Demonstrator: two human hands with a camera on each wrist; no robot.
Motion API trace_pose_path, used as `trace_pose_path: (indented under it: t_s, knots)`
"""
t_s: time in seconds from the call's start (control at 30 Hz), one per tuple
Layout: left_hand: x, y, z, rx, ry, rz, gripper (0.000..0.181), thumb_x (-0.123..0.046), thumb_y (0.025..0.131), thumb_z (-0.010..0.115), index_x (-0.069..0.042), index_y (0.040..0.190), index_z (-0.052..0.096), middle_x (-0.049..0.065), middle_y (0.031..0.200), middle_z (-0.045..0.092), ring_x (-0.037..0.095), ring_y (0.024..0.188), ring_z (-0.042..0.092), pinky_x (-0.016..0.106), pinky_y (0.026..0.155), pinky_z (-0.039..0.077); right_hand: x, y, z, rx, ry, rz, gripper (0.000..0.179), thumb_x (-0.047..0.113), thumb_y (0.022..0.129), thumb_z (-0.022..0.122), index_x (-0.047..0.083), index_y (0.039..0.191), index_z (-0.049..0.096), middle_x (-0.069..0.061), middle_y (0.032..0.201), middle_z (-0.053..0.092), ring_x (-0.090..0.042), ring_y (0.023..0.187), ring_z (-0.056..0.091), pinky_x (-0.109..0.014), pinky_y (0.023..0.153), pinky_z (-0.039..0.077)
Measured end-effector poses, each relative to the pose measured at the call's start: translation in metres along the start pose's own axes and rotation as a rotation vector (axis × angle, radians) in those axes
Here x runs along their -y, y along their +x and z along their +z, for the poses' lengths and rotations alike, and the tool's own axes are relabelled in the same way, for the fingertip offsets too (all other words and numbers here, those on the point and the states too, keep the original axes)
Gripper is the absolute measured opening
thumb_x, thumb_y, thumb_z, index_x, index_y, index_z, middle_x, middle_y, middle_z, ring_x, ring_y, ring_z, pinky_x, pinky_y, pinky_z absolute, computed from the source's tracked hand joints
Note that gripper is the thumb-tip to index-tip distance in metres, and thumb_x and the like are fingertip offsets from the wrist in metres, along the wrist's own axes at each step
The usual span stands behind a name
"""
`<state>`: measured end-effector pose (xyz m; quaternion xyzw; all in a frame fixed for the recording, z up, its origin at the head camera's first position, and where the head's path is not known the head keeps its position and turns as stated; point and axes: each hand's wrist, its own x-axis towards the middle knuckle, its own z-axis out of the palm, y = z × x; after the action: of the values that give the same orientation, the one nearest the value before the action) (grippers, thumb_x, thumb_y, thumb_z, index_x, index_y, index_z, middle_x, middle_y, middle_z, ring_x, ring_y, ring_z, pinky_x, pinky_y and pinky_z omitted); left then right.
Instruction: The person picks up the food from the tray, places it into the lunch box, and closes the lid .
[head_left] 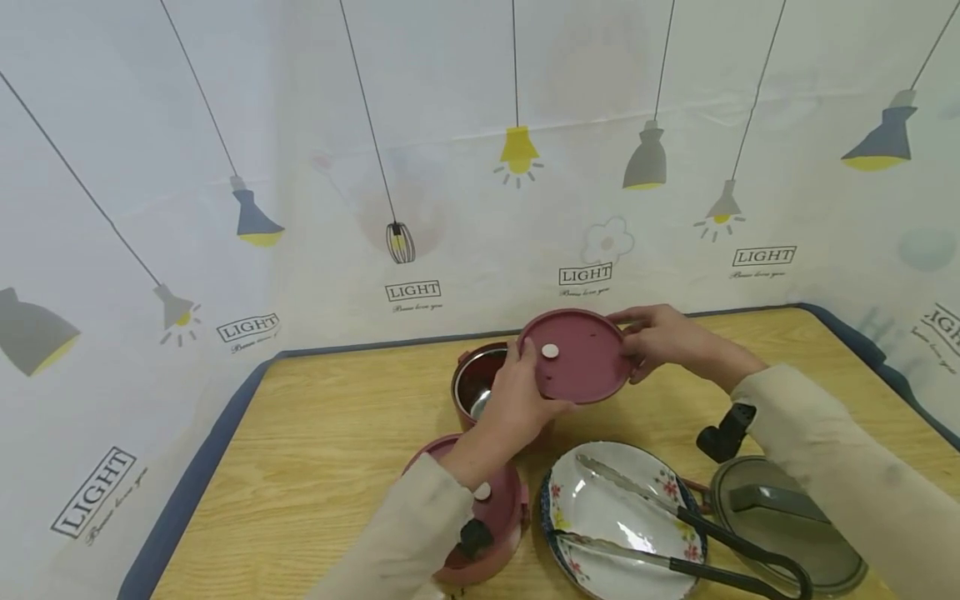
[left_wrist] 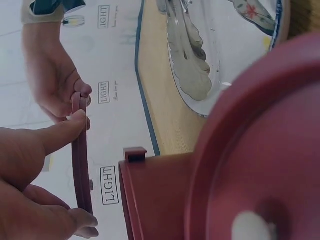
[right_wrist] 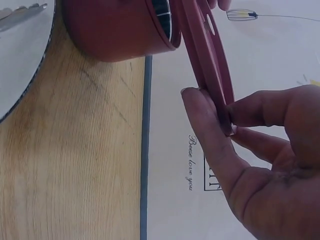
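Observation:
Both hands hold a round dark-red lid (head_left: 581,367) with a small white knob, tilted up above the table. My left hand (head_left: 517,396) grips its left edge between thumb and fingers. At the right edge, my right hand (head_left: 667,337) pinches the rim; in the right wrist view, the thumb lies on one face of the lid (right_wrist: 212,65) and the fingers on the other. Behind the left hand stands an uncovered dark-red pot (head_left: 462,408) with a shiny metal inside, partly hidden by hand and lid. Under the left forearm sits a second dark-red pot with its lid (head_left: 504,492) on.
A floral plate (head_left: 615,508) with a dark patterned rim lies at the front, metal tongs (head_left: 615,549) with black handles across it. To its right is a glass lid (head_left: 795,550) with a dark handle, partly under the right sleeve. A lamp-printed curtain (head_left: 480,283) borders the wooden table (head_left: 322,433).

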<state>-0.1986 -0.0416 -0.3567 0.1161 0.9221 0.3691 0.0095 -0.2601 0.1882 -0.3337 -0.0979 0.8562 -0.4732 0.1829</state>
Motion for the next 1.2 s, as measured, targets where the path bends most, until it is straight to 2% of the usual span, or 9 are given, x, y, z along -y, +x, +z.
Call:
trace_pose_path:
  t_s: [0.17,0.53,0.93,1.2]
  knots:
    - [0.010,-0.004,-0.010,-0.012,-0.027,0.007,0.107,-0.029,0.078,0.088,0.000,0.158,0.022,0.020,0.165,0.022,0.036,0.145,0.041,0.049,0.114,0.043,0.007,0.000,0.008,0.027,0.018,-0.015,0.061,0.009,0.098,0.052,-0.004,0.154,0.030,-0.033,0.133,0.058,-0.018,0.080,0.073,-0.040,0.078,0.063]
    - [0.043,-0.013,-0.034,-0.082,-0.082,0.108,0.102,-0.023,0.073,0.091,-0.004,0.154,0.033,0.015,0.149,0.047,0.033,0.134,0.052,0.050,0.106,0.050,0.013,0.015,0.038,0.061,0.055,-0.056,0.062,0.008,0.098,0.054,-0.004,0.154,0.030,-0.034,0.134,0.055,-0.017,0.081,0.073,-0.041,0.080,0.063]
    - [0.066,-0.020,-0.045,-0.108,-0.102,0.179,0.099,-0.016,0.071,0.092,-0.008,0.153,0.038,0.014,0.145,0.052,0.030,0.133,0.053,0.051,0.105,0.050,0.016,0.024,0.059,0.064,0.076,-0.083,0.058,0.007,0.099,0.056,-0.002,0.153,0.035,-0.033,0.136,0.051,-0.016,0.079,0.073,-0.040,0.077,0.064]
    - [0.079,-0.025,-0.046,-0.097,-0.105,0.172,0.101,-0.017,0.071,0.092,-0.014,0.155,0.036,0.011,0.149,0.050,0.028,0.135,0.052,0.050,0.108,0.049,0.014,0.031,0.071,0.022,-0.037,-0.107,0.058,0.011,0.098,0.059,-0.001,0.151,0.039,-0.028,0.131,0.056,-0.020,0.090,0.070,-0.034,0.066,0.062]
